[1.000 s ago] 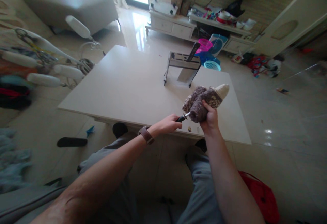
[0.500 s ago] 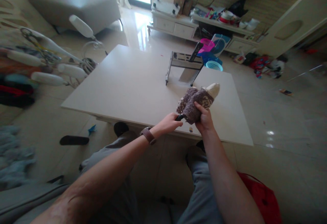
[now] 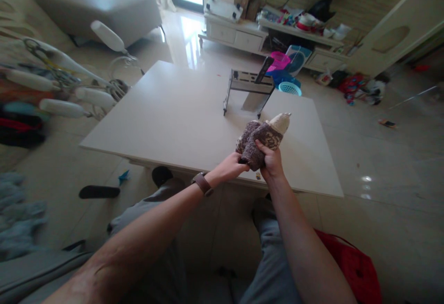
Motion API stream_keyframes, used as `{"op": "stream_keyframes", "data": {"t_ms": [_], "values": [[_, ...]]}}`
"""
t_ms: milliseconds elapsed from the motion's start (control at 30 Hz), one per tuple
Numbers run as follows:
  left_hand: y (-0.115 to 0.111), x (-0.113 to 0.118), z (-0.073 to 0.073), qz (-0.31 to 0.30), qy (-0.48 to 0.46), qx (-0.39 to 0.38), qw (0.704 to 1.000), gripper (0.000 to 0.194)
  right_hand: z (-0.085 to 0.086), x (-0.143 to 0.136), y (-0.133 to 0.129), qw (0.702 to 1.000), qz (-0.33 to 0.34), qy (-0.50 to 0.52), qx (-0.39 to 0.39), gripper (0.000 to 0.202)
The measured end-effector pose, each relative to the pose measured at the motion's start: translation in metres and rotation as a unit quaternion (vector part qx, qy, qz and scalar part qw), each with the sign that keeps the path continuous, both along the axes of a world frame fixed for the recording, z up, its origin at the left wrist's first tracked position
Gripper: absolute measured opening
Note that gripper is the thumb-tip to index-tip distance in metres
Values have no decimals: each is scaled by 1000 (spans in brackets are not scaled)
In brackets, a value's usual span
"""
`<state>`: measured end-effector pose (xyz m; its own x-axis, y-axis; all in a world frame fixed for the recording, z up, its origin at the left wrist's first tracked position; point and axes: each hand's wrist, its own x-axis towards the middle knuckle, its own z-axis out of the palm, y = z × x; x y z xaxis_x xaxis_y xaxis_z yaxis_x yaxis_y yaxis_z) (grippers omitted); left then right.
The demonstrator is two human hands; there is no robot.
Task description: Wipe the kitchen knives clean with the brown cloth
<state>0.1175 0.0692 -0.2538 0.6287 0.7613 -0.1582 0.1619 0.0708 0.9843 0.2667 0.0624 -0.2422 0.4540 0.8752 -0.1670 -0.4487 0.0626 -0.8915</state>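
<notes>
My left hand (image 3: 236,166) is closed round a black handle at the near end of a bundled cloth. My right hand (image 3: 272,161) wraps the brown-and-cream patterned cloth (image 3: 258,149), thumb on top. The handle seems to belong to a knife; its blade is hidden in the cloth, and a small shiny tip shows at the far cream end. Just beyond the cloth stands a knife rack (image 3: 249,82) on the white table (image 3: 166,114), with a black-handled knife (image 3: 264,70) in its top. A tiny yellowish object (image 3: 258,175) lies at the table's near edge.
Behind the table are a light blue basket (image 3: 290,89), a pink basket (image 3: 278,60) and a long white TV cabinet (image 3: 236,36). A chandelier-like lamp (image 3: 107,35) lies at the left. A red bag (image 3: 350,267) is beside my right leg.
My right hand and the cloth have shifted slightly left and toward my left hand. Less of the black handle shows now, and a shiny tip has come out at the cloth's far end.
</notes>
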Motion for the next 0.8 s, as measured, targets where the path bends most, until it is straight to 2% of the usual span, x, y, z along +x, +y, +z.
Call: {"op": "stream_keyframes", "data": {"t_ms": [333, 500, 800], "values": [[0, -2, 9, -27, 33, 29, 999, 15, 7, 11, 2, 999, -48, -4, 12, 45], [-2, 0, 12, -50, 64, 49, 996, 28, 10, 36, 5, 996, -82, -9, 43, 45], [-8, -2, 19, -94, 88, 47, 991, 28, -1, 87, 13, 982, -173, 42, 59, 40]]}}
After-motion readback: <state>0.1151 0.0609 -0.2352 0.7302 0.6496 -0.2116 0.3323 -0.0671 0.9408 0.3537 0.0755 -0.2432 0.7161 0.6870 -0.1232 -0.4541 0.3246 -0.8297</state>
